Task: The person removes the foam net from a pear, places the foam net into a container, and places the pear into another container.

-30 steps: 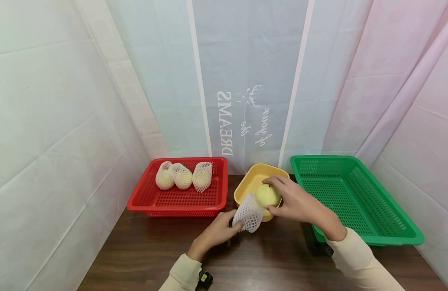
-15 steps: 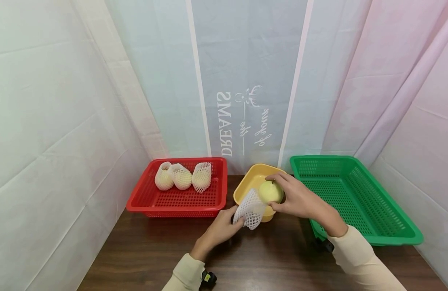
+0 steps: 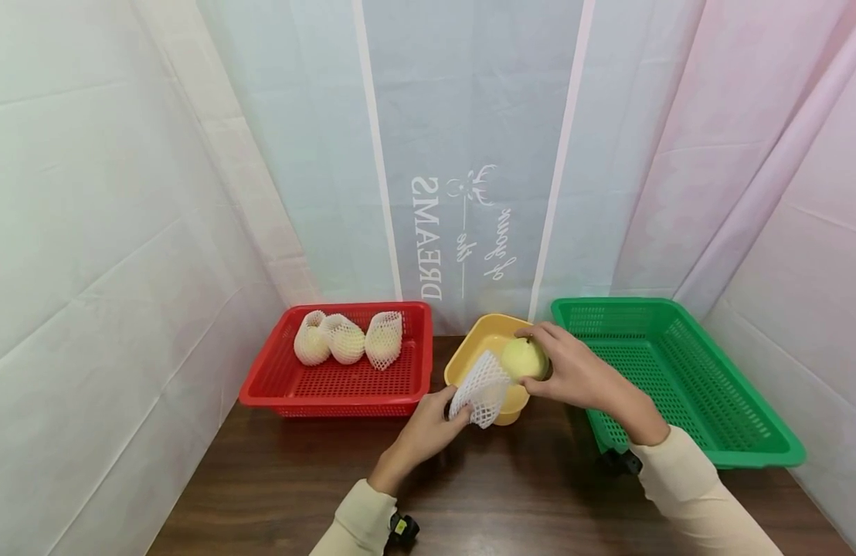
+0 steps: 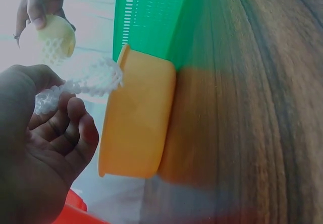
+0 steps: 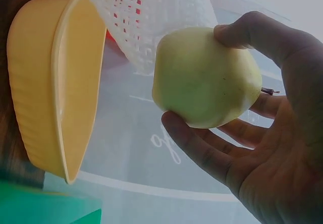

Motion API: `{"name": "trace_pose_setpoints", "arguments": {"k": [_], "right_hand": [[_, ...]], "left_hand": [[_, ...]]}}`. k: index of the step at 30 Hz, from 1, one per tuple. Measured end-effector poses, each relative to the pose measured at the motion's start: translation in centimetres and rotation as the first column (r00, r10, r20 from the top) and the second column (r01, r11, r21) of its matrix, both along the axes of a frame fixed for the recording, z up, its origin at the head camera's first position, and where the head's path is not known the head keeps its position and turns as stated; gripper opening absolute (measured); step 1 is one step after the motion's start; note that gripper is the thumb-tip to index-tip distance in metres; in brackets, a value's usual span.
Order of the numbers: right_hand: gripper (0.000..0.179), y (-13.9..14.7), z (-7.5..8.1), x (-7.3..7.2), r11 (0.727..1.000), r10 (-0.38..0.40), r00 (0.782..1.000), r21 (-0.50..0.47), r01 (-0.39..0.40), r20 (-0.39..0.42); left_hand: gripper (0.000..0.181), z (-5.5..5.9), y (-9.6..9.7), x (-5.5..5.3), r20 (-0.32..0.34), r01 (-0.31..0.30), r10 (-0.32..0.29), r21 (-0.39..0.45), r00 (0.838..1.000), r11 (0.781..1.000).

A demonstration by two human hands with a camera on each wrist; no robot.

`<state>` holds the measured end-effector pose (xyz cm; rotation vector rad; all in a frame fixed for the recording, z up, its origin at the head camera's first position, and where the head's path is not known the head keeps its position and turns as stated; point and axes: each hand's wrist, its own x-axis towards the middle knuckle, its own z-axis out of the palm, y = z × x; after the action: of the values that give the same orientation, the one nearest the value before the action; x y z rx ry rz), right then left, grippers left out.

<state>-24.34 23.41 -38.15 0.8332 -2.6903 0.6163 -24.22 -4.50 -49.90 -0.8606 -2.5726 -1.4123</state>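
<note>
Shifted rightward, the fruit, gripped by the right fingers, may drop if the foam net, pinched in the left fingers, snags.

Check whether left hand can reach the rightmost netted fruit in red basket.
Probably yes: the left hand is near the open red basket, and nothing visibly blocks the netted fruit. But that hand pinches the foam net, so would need freeing.

pale fruit in right fingers
</note>
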Motion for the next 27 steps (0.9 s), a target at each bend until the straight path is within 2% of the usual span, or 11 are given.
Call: {"name": "trace_pose_setpoints", "arguments": {"k": [6,15,27], "right_hand": [[0.066,0.5,0.3,-0.3,1.0,-0.01,1.0,-0.017,0.011,0.024],[0.065,1.2,0.9,-0.7,0.999,-0.037,0.999,-0.018,0.038,0.024],[0.065,2.5,1.1,-1.4,0.995,-0.094,0.992,-0.005,0.095,0.083]], "left_hand": [[0.015,0.3,0.2,0.0,-0.024,-0.036,0.036,-0.009,0.999,0.999],[0.02,0.6,1.0,-0.6,-0.043,-0.07,0.07,-0.014,0.997,0.997],[0.017,1.4,2.5,-1.3,-0.069,-0.097,0.095,-0.022,0.993,0.995]]}}
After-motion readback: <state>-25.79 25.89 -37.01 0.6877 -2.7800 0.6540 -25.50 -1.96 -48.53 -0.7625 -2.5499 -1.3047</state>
